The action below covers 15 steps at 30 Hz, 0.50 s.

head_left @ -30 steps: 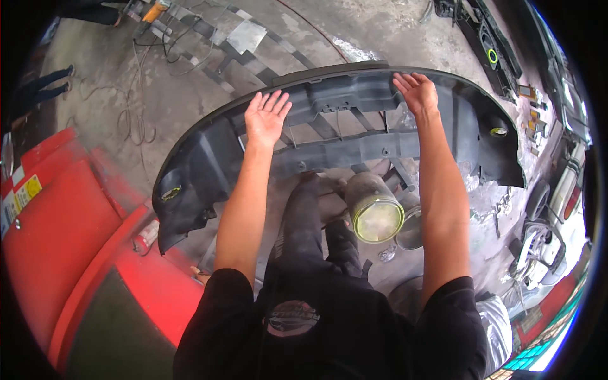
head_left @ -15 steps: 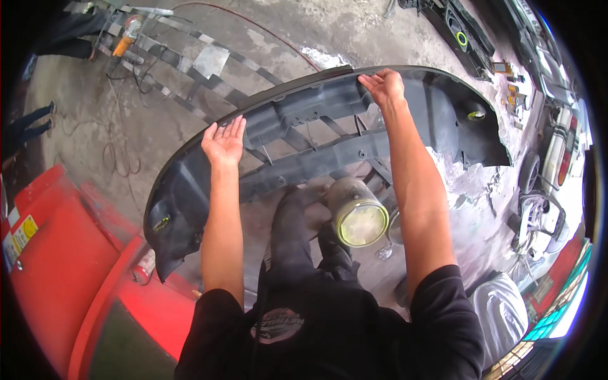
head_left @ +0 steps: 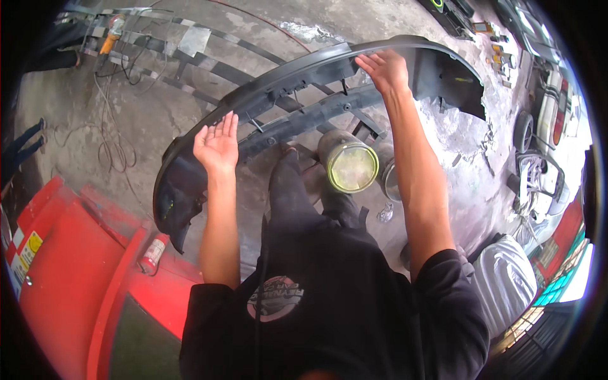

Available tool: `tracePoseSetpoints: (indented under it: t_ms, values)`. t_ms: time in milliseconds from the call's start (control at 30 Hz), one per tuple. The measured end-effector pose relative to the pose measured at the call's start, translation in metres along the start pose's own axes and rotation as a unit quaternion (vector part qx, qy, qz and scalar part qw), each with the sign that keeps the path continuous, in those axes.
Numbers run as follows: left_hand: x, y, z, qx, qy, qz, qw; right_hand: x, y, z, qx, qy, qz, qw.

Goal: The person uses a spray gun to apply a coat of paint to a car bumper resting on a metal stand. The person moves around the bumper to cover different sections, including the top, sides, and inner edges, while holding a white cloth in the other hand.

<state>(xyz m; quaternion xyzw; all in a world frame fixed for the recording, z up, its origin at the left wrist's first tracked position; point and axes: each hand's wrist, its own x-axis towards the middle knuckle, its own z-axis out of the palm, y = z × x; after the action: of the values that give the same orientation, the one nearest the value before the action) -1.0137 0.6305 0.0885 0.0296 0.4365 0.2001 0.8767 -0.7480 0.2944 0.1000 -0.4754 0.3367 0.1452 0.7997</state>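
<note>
A long black car bumper (head_left: 256,90) stretches in an arc before me, its hollow inner side and ribs showing. My left hand (head_left: 217,147) lies over its left part, palm up and fingers stretched out. Farther right, my right hand (head_left: 386,73) is at the upper edge, also palm up with fingers extended. Neither hand is wrapped round the bumper; whether the backs of the fingers bear its weight cannot be made out. Below its middle stands a large can (head_left: 352,168) with a yellow-green rim, close to my dark-clothed legs.
A banded metal frame (head_left: 221,68) and an orange power tool (head_left: 109,43) with cables are at the upper left, near another person's leg (head_left: 57,60). Red bodywork (head_left: 76,266) and a red cylinder (head_left: 154,253) flank my left. Silver-covered bulk (head_left: 503,278) stands right; small containers (head_left: 500,56) lie beyond.
The bumper has tilted, showing more of its outer upper edge and less of its inner side. Both hands remain palm up, and the right has risen slightly in the picture.
</note>
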Motion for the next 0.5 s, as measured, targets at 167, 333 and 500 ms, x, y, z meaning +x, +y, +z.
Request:
tracePoseSetpoints:
  t_ms: [167,333,500]
  values:
    - [-0.066,-0.005,-0.029,-0.015,-0.04,-0.004,0.999,-0.05,-0.005,-0.046,0.031,-0.062,0.011,0.998]
    - [-0.117,-0.018,-0.053,-0.013,-0.06,-0.016,0.998,-0.081,-0.01,-0.1,0.062,-0.108,0.004,0.992]
    - [-0.149,-0.031,-0.075,-0.008,-0.056,0.004,0.998,-0.094,-0.01,-0.137,0.104,-0.216,0.016,0.971]
